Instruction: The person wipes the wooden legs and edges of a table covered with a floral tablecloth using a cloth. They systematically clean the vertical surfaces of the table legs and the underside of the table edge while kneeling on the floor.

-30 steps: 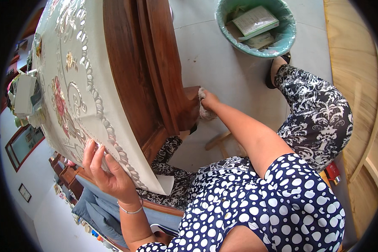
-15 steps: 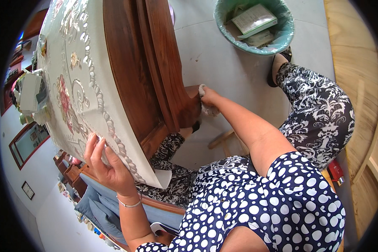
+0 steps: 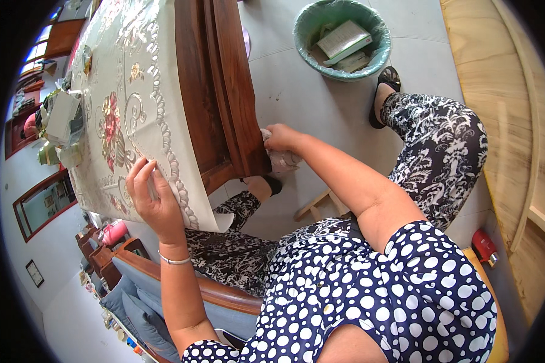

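A pale cloth (image 3: 283, 160) is gripped in my right hand (image 3: 280, 138), pressed against the edge of the dark wooden table (image 3: 241, 115) low on its side. Part of the cloth hangs below my fingers. My left hand (image 3: 153, 195) rests on the flowered white tablecloth (image 3: 169, 121) near its border, fingers loosely bent and somewhat apart, with nothing visible in them. A silver bangle (image 3: 175, 260) circles my left wrist.
A green lined bin (image 3: 343, 75) with a white box (image 3: 345, 42) inside stands on the grey floor beyond my right arm. Wooden panels (image 3: 496, 121) lean at the right. A blue-cushioned wooden seat (image 3: 133, 296) is at the lower left. Boxes and jars (image 3: 63, 124) crowd the table's far left.
My right hand with the cloth has shifted left along the table's wooden edge. My left hand stays on the tablecloth, while the whole view has turned slightly.
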The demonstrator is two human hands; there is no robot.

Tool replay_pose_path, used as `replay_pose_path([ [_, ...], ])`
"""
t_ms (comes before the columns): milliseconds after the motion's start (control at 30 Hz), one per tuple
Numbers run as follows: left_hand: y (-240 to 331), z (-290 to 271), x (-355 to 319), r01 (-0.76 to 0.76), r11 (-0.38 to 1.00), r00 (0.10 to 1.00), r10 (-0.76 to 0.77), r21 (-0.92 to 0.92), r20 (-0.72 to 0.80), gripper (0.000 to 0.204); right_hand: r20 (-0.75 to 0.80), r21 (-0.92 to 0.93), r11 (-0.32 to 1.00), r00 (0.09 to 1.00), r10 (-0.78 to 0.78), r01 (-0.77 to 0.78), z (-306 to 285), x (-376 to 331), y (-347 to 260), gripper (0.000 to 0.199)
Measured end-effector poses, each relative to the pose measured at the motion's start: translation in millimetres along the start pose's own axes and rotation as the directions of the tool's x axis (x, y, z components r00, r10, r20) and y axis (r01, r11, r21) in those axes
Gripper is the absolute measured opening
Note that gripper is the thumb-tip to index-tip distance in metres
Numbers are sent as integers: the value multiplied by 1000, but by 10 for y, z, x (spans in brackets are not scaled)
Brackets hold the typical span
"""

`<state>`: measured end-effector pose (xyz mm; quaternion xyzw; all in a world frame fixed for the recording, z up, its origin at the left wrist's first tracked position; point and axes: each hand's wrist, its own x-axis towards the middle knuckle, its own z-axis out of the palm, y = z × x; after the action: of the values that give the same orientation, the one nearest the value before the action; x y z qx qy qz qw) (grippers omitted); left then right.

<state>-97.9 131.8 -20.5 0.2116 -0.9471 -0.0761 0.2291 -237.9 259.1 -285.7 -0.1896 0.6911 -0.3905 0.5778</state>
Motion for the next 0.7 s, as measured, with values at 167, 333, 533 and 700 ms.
replay_pose_path([
  [167, -20, 42, 37, 2, 1000, 1000, -2, -21, -29, 14, 27, 333, 942, 999, 42, -48, -84, -22, 7, 39],
  [333, -43, 28, 31, -32, 999, 999, 33, 30, -27, 13, -204, -137, 988, 973, -104, 77, 273, -154, 4, 47],
  [533, -1, 16, 12, -7, 999, 1000, 7, 34, -14, 13, -188, -97, 995, 982, -1, -18, 409, -66, 289, 50],
  [700, 38, -14, 16, -1, 999, 1000, 1, 45, 8, 14, -201, -63, 996, 978, 55, -69, 493, 141, 575, 52],
])
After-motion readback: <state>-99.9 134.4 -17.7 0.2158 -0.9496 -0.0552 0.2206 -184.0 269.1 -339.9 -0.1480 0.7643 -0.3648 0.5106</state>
